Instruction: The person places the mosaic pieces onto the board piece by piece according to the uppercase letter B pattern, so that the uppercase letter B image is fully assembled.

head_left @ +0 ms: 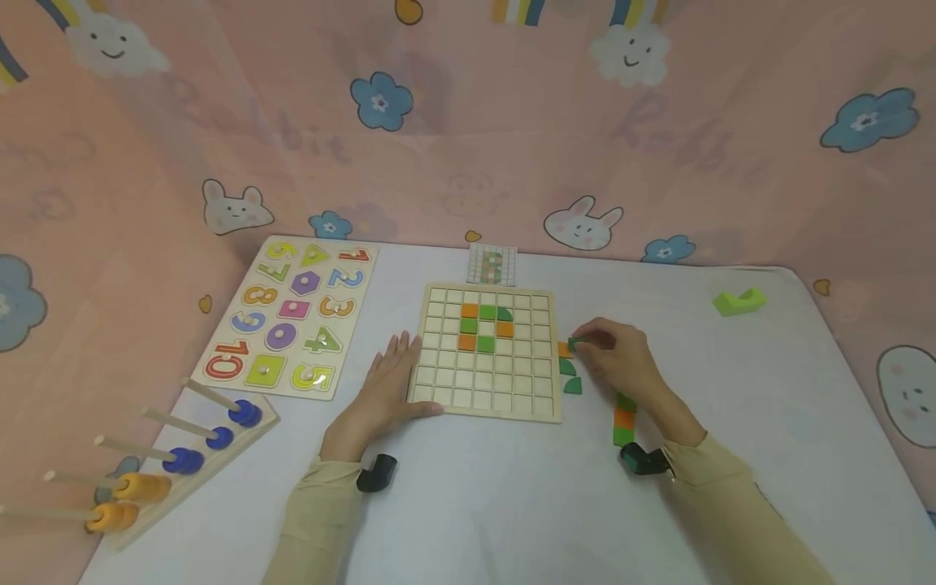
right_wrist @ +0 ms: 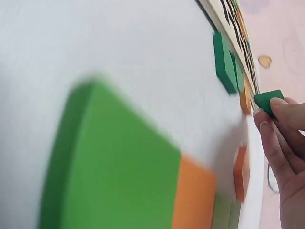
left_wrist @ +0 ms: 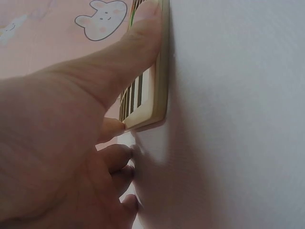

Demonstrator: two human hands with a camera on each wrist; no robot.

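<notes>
A wooden grid board (head_left: 504, 417) lies on the table with several orange and green squares (head_left: 469, 326) and a dark green quarter-round tile (head_left: 504, 314) in its cells. My left hand (head_left: 383, 386) rests at its near left corner, fingers extended along the left side, thumb (left_wrist: 143, 36) over the front rim. Beyond the board's right edge, my right hand (head_left: 621, 361) pinches a dark green tile (right_wrist: 268, 101) between thumb and fingertips. Beside that edge lie two green quarter-round tiles (head_left: 574, 386) and an orange tile (head_left: 565, 349). Under my right wrist runs a row of green and orange tiles (head_left: 624, 419).
A printed pattern card (head_left: 509, 268) stands behind the board. On the left are a number puzzle (head_left: 292, 325) and a peg stand with blue and yellow rings (head_left: 183, 461). A lime green block (head_left: 739, 302) lies far right. A patterned pink cloth (head_left: 468, 146) hangs behind the table.
</notes>
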